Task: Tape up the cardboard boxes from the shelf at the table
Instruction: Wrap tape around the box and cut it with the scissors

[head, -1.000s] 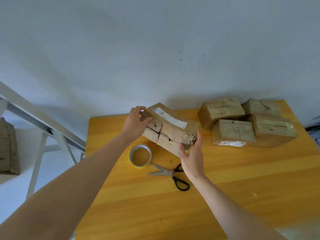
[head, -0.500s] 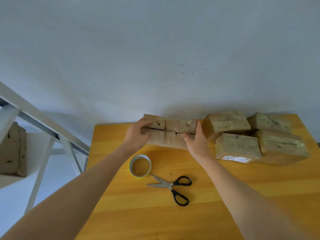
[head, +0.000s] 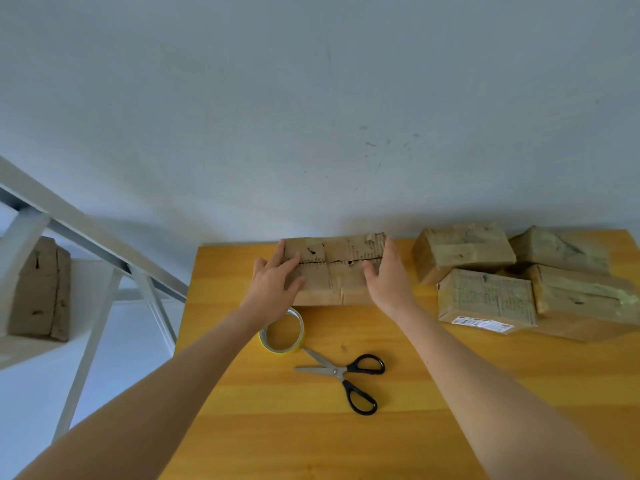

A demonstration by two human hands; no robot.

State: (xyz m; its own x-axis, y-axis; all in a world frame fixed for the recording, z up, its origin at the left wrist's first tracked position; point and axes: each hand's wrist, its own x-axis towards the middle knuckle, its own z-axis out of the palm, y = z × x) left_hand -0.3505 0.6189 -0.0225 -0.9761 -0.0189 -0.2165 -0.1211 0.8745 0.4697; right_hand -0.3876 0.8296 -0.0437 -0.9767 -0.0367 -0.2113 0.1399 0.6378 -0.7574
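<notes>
A worn cardboard box [head: 334, 271] lies flat on the yellow wooden table [head: 415, 410], its split seam facing up. My left hand [head: 273, 289] rests on the box's left end with its fingers spread. On the right end lies my right hand [head: 388, 278], fingers straight. A roll of yellow tape [head: 282, 332] sits just in front of the box, partly under my left wrist. Black-handled scissors [head: 346, 375] lie to the right of the roll.
Several taped cardboard boxes [head: 519, 278] are stacked at the table's back right. Another box [head: 40, 289] stands on a white shelf [head: 86, 323] to the left. A grey wall rises behind the table.
The box was held tilted in the air; it has been turned seam-up and set down on the table. Both hands have gone from gripping its ends to lying on top.
</notes>
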